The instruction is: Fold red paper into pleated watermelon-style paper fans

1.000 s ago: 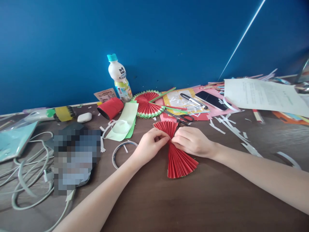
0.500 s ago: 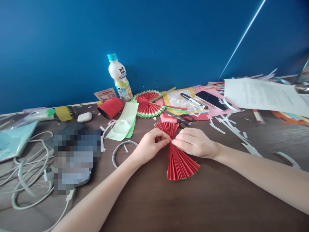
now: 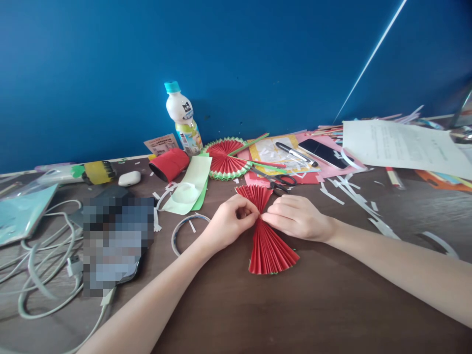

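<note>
A red pleated paper fan (image 3: 272, 248), narrow at its middle and flared at both ends, lies over the brown table in front of me. My left hand (image 3: 236, 220) pinches its waist from the left, thumb and forefinger together. From the right, my right hand (image 3: 300, 218) closes on the same waist, its fingertips touching those of the left. The exact middle of the fan is covered by the fingertips. Just beyond it are black scissors (image 3: 282, 183) and a round pleated paper rosette (image 3: 227, 160), red with a green and cream rim.
A roll of tape (image 3: 177, 231) lies left of my hands, near a pale green paper sheet (image 3: 188, 189). Farther back stand a drink bottle (image 3: 182, 118) and a red cup-like roll (image 3: 171, 164). A phone (image 3: 324, 153), a marker (image 3: 295, 154), paper strips and cables (image 3: 33, 265) lie around.
The lower flare of the fan has swung slightly to the left. Both hands keep their grip at the waist, nearly unmoved.
</note>
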The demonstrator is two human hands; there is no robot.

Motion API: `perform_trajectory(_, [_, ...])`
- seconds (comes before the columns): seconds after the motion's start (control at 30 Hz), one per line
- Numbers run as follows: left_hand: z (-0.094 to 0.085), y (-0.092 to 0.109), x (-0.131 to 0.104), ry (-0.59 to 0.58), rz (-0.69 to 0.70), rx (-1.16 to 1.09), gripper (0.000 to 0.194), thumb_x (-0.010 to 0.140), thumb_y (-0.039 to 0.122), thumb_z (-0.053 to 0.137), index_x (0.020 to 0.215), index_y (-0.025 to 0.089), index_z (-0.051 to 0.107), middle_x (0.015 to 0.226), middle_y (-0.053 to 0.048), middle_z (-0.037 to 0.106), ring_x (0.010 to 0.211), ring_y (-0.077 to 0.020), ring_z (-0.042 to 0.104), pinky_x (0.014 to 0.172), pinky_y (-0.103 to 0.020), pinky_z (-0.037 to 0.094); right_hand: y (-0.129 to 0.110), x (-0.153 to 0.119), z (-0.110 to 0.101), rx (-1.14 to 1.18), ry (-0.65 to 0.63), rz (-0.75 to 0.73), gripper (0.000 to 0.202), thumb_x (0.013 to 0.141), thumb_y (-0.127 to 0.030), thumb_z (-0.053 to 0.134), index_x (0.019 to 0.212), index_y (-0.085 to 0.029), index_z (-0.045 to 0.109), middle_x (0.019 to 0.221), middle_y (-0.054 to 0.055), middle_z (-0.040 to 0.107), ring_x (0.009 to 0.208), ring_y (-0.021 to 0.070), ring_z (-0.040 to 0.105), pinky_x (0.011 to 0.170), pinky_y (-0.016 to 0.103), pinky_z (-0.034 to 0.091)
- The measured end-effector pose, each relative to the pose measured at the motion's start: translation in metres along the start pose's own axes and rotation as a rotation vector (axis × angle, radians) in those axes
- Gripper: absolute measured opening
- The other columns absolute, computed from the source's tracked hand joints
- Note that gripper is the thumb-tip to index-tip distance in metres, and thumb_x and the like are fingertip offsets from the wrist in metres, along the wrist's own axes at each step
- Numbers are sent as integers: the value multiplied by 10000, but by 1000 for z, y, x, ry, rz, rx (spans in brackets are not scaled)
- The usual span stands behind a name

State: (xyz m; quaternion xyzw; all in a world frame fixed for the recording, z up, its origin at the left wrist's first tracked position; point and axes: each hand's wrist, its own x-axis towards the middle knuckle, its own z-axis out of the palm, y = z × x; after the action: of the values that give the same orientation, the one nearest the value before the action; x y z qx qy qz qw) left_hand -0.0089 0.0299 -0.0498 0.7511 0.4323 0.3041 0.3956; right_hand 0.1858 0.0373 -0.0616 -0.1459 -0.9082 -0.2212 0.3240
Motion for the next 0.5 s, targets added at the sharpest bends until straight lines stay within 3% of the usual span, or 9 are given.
perform_trajectory(0.5, [0, 0, 2, 27, -53, -32, 63, 672, 101, 519, 650, 155, 541, 702, 21, 496, 616, -81, 450, 585, -210, 380, -1, -2, 6, 257, -37, 191, 107, 823, -119, 482, 768, -140, 571, 682, 55, 605, 630, 135, 497, 591, 265, 423])
